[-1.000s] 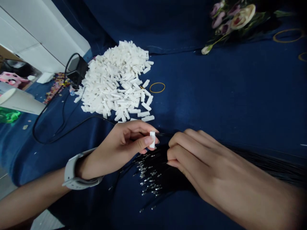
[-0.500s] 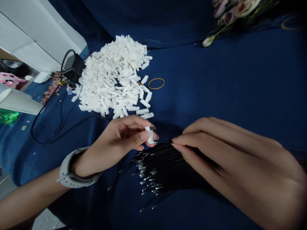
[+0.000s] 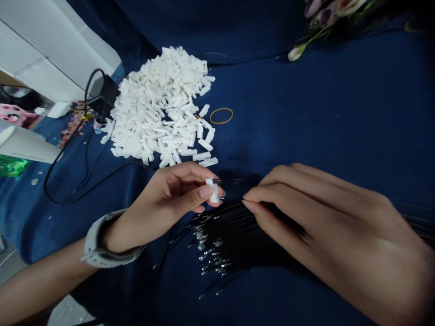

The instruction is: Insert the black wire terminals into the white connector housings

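Between the thumb and fingers of my left hand (image 3: 176, 192), a small white connector housing (image 3: 213, 192) is held, its long side upright in view. Dark wires come out of the housing's upper right side. By its lower end shows a shiny metal tip (image 3: 221, 197). My right hand (image 3: 319, 222) is closed in a pinch at the right, on a thin black wire whose run between the fingers and the housing is hard to see. Below both hands lies a bundle of black wires (image 3: 248, 240) with silver crimp terminals (image 3: 215, 261) at their left ends.
A big heap of white connector housings (image 3: 159, 104) lies beyond my left hand, with a rubber band (image 3: 221, 116) beside it. Farther left are a black adapter (image 3: 103, 97) with its cable and a white cup (image 3: 27, 142). Flowers (image 3: 322, 22) lie at the back right.
The wire stretch visible between my right fingertips and the housing has faded from sight. My right hand has moved only slightly, and my left hand still holds the housing in place.
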### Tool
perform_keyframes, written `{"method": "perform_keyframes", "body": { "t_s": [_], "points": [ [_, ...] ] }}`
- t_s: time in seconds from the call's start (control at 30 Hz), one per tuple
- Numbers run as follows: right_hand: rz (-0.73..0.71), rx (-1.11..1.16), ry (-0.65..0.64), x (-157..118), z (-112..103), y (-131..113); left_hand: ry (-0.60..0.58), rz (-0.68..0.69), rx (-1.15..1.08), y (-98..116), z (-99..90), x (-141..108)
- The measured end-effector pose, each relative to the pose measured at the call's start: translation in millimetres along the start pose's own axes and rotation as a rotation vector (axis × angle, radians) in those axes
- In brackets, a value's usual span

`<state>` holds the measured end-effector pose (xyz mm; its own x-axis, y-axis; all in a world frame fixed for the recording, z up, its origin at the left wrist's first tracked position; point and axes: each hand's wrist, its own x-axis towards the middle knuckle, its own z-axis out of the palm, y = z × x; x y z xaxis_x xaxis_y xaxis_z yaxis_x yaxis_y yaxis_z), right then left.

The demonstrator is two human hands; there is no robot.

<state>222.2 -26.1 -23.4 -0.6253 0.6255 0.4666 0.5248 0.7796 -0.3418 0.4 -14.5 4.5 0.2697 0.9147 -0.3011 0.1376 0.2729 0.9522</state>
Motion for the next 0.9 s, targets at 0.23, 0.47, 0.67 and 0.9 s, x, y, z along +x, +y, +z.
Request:
{"method": "perform_keyframes", "body": {
  "t_s": [0.23,0.47,0.67,0.9],
  "points": [
    [-0.028,-0.033,-0.023,5,2,-1,0.018,0.036,0.040,0,2.6,-2],
    [-0.086,-0.125,-0.008,10,2,-3,0.103,0.147,0.091,-4,9.8,-6],
    [-0.145,-0.099,-0.006,13,1,-3,0.122,0.155,0.128,-5,13.9,-7],
    [-0.098,-0.057,0.033,14,-2,-7,0.123,0.175,0.126,-3,14.3,-6]
  ]
}}
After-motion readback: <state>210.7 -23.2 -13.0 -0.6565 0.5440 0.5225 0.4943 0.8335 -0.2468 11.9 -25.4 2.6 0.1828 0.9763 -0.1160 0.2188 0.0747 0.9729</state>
